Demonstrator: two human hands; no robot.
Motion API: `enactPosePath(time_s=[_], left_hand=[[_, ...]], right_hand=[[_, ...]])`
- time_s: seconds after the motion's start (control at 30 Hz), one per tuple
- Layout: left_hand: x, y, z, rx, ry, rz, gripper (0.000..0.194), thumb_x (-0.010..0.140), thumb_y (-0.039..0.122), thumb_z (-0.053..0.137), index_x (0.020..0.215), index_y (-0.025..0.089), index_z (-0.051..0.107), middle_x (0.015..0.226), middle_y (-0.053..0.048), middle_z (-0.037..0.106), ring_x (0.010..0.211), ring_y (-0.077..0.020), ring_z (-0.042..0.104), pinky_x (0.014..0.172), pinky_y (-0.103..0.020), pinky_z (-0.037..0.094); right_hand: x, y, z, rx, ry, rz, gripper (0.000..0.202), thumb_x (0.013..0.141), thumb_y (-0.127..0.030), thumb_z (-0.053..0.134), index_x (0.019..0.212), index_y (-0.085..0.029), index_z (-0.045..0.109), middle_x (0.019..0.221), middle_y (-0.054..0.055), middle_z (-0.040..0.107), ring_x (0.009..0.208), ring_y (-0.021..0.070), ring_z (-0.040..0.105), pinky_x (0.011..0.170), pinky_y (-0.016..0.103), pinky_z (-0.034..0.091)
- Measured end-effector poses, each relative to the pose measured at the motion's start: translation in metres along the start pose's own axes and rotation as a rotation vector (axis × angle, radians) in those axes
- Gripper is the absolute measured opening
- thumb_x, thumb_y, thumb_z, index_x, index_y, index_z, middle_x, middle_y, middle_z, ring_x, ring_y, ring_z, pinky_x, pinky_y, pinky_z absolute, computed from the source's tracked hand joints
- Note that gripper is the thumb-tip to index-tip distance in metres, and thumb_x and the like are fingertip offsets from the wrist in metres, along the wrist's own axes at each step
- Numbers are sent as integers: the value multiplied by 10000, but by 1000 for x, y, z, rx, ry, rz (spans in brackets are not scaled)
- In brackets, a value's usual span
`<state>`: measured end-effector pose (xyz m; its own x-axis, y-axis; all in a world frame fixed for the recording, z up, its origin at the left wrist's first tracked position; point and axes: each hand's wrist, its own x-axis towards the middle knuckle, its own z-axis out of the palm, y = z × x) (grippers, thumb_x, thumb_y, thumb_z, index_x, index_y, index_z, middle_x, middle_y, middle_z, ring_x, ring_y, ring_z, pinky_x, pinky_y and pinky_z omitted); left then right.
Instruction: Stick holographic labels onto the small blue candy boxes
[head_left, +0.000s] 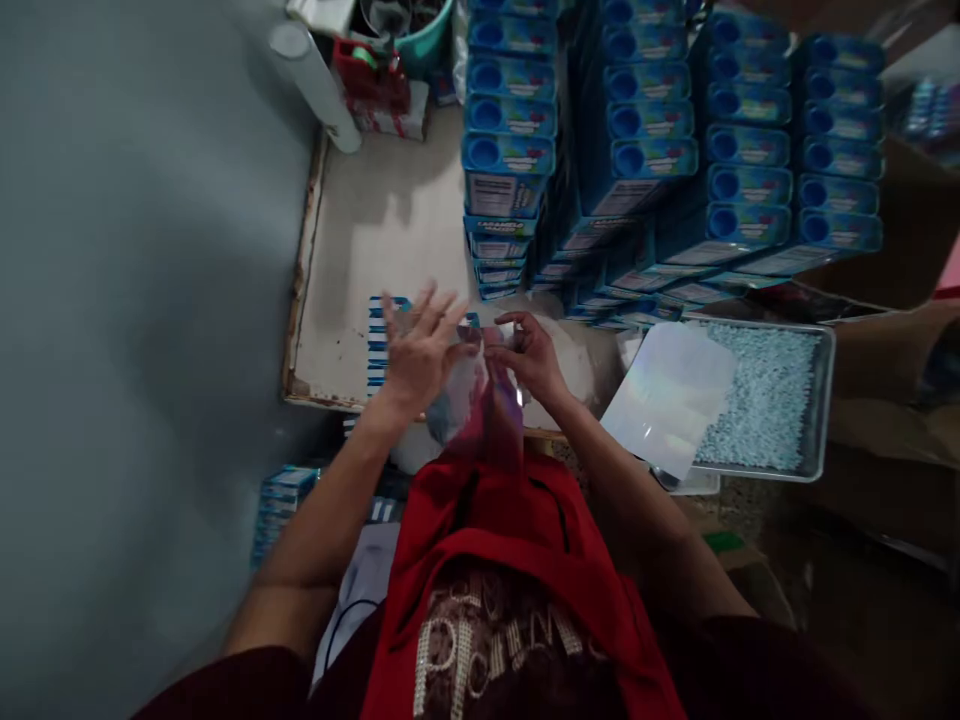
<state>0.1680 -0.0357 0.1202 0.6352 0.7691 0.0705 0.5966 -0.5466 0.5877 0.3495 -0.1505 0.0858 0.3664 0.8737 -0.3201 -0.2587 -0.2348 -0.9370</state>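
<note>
My right hand [529,358] is closed in a pinch on the top of a shiny clear plastic bag [504,405], whose lower part hangs in front of the red apron [517,500]. To its left, my left hand [421,360] has its fingers spread and slightly blurred by motion. The left thumb is close to the bag's edge; whether it touches cannot be made out. Under and beside the left hand lies a stack of small blue-and-white striped packs [376,345], partly hidden by the fingers.
Tall stacks of blue printed boxes [510,155] fill the table's [390,220] right and back. A metal tray [825,400] of small pale-blue pieces stands at right, with a shiny sheet [667,395] over its left side. A red tape dispenser [367,75] and a white roll [315,85] stand back left.
</note>
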Motion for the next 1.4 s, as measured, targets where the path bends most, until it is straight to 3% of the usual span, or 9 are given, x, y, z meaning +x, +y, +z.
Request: enactPosePath(time_s=[0.1, 0.17, 0.3, 0.6, 0.7, 0.83, 1.1, 1.3, 1.4], left_hand=[[15, -15, 25, -142, -271, 51, 322, 1092, 452, 566, 998, 245, 794, 1044, -91, 821, 1127, -300, 733, 1301, -590, 327], [18, -24, 33, -196, -345, 43, 369, 1109, 449, 525, 952, 228, 775, 987, -87, 808, 1022, -272, 728, 1267, -555, 367], [17, -32, 31, -192, -336, 104, 443, 1132, 493, 477, 923, 230, 766, 981, -70, 791, 1023, -252, 711, 1315, -551, 292], [11, -21, 40, -111, -412, 177, 296, 1094, 385, 596, 972, 237, 821, 936, -76, 802, 955, -267, 715, 1158, -487, 414], [4, -18, 47, -156, -386, 154, 236, 1075, 361, 641, 1110, 221, 827, 973, -88, 816, 949, -263, 712, 997, -412, 466], [-6, -18, 51, -219, -316, 134, 258, 1092, 376, 626, 1120, 230, 837, 936, -73, 811, 919, -247, 706, 982, -399, 453], [-13, -22, 42, -319, -370, 94, 303, 1110, 420, 600, 1089, 228, 833, 881, -58, 779, 853, -220, 661, 906, -376, 467], [-24, -21, 37, -225, -479, 136, 262, 1092, 396, 629, 1081, 241, 840, 895, -67, 788, 922, -254, 648, 969, -419, 446], [-31, -18, 35, -189, -478, 153, 228, 1064, 408, 677, 1079, 252, 843, 942, -70, 779, 959, -258, 658, 1069, -454, 438]], right_hand=[[-1, -1, 10, -126, 77, -47, 564, 820, -499, 848, 1280, -269, 617, 782, -68, 689, 714, 148, 654, 673, 252, 484], [-2, -5, 7, -227, 93, -65, 419, 843, -470, 825, 1182, -253, 710, 819, -35, 743, 779, 162, 704, 735, 267, 519], [-1, -17, -4, -354, 78, -53, 270, 835, -413, 829, 1029, -225, 842, 959, 25, 846, 893, 203, 777, 854, 309, 567], [7, -21, -30, -596, -35, 261, 257, 684, -294, 955, 910, -199, 877, 607, -51, 682, 609, 121, 605, 611, 248, 365], [9, -16, -39, -531, -71, 343, 326, 640, -359, 971, 894, -195, 849, 580, -62, 639, 579, 123, 585, 584, 249, 351], [4, -19, -41, -370, -55, 369, 557, 566, -537, 997, 972, -196, 825, 607, -57, 635, 568, 135, 568, 560, 263, 376], [-15, -29, -33, -458, 6, 290, 523, 673, -671, 941, 917, -215, 862, 667, 6, 732, 619, 167, 642, 611, 291, 442], [-17, -28, -35, -519, -158, 456, 362, 733, -570, 937, 789, -226, 837, 611, -6, 737, 566, 174, 688, 583, 276, 466], [-17, -26, -36, -537, -205, 430, 295, 793, -506, 900, 747, -227, 813, 659, -4, 765, 623, 178, 712, 614, 273, 479]])
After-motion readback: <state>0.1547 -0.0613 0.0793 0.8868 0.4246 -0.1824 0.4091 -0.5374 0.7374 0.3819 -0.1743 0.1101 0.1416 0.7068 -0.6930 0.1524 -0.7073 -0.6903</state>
